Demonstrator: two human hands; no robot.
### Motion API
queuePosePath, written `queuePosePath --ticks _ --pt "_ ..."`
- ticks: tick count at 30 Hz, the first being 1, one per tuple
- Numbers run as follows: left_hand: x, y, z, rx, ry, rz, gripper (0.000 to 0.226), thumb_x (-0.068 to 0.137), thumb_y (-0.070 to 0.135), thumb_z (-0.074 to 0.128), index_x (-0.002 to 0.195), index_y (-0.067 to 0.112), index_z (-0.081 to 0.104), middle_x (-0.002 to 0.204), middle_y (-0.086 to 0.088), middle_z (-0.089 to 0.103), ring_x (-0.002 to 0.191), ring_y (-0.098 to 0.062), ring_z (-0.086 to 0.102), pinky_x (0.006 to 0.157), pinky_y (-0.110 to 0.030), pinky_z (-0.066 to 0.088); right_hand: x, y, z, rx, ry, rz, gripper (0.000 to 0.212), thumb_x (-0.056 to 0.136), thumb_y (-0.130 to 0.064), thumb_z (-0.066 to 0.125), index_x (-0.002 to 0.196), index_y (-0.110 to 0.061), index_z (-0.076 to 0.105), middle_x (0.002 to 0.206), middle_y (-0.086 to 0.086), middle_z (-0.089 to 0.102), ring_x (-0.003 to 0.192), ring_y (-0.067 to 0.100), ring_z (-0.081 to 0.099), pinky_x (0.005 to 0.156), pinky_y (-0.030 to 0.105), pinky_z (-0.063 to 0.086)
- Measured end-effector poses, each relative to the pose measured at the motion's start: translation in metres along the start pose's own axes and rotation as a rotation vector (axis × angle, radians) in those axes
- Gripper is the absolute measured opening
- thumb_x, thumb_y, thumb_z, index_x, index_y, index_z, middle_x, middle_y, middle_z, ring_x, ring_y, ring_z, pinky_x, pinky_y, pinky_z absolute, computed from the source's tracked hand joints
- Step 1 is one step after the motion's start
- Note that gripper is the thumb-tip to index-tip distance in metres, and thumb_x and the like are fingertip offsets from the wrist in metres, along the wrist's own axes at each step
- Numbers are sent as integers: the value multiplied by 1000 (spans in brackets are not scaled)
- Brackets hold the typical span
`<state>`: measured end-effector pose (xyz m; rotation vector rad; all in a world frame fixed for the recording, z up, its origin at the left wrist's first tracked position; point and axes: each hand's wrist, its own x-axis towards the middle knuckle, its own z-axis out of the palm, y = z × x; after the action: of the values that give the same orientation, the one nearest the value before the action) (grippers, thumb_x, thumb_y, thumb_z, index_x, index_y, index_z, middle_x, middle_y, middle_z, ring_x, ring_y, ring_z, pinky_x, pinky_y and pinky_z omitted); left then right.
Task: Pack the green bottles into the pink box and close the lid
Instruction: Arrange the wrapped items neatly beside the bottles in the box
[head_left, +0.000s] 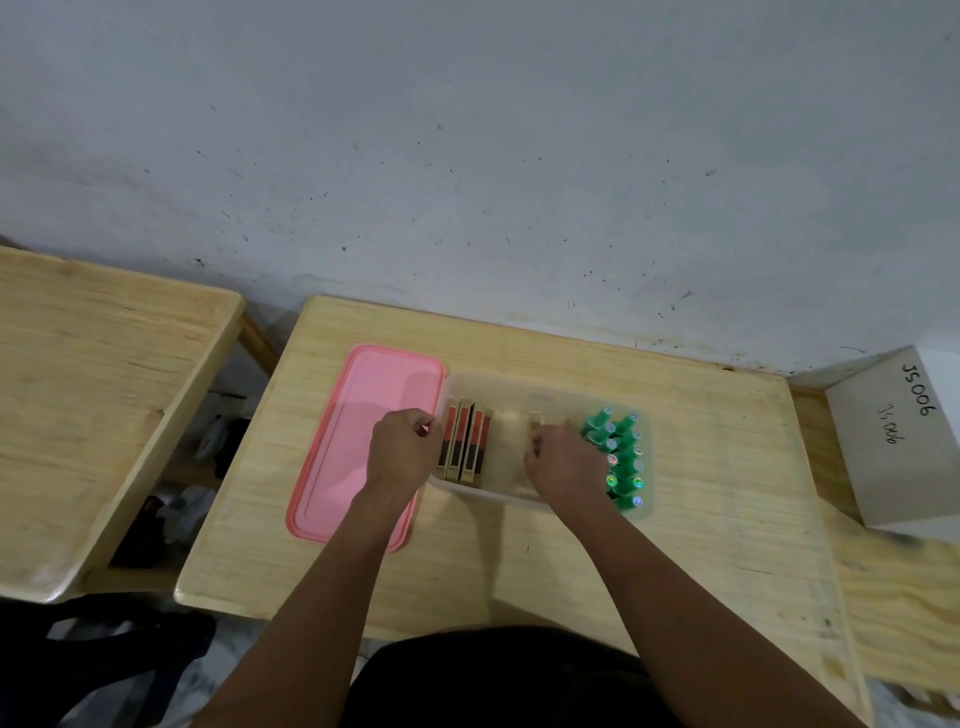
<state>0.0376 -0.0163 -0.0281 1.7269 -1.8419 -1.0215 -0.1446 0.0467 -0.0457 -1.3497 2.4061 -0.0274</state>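
Observation:
A translucent box (540, 387) stands on the wooden table, its pink lid (353, 415) lying flat to its left. Several green bottles (621, 457) lie packed in rows at the box's right end. Tan cartons with red and black panels (465, 444) stand on edge in the left part. My left hand (402, 449) has curled fingers at the box's left wall, touching the outermost carton. My right hand (563, 465) is inside the box's middle, fingers curled on a tan carton (537, 418) beside the bottles. That area is blurred.
A second wooden table (98, 405) stands to the left across a gap with dark items on the floor. A white cardboard box (893, 441) with handwriting sits at the right. A pale wall rises right behind the table (717, 519).

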Motion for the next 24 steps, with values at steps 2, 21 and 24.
queuePosePath --ticks 2,21,24 --pt "0 0 0 4 3 -1 19 93 15 58 90 4 73 85 -9 73 68 -12 60 86 -30 54 0 -3 2 16 -9 -23 25 89 -28 58 114 -27 65 109 2 67 99 25 67 74 31 47" --pt "1 -2 2 -20 -3 -9 19 93 15 57 91 4 74 83 -9 72 70 -15 63 82 -27 53 7 -10 5 713 8 55 20 76 -18 78 69 -20 59 71 -5 60 68 13 56 65 29 45" --pt "0 -3 2 -20 -7 -7 20 93 15 57 91 5 74 82 -8 72 72 -15 64 83 -27 53 7 -11 7 759 -17 79 18 75 -13 79 69 -20 64 71 -8 62 67 8 57 62 21 43"
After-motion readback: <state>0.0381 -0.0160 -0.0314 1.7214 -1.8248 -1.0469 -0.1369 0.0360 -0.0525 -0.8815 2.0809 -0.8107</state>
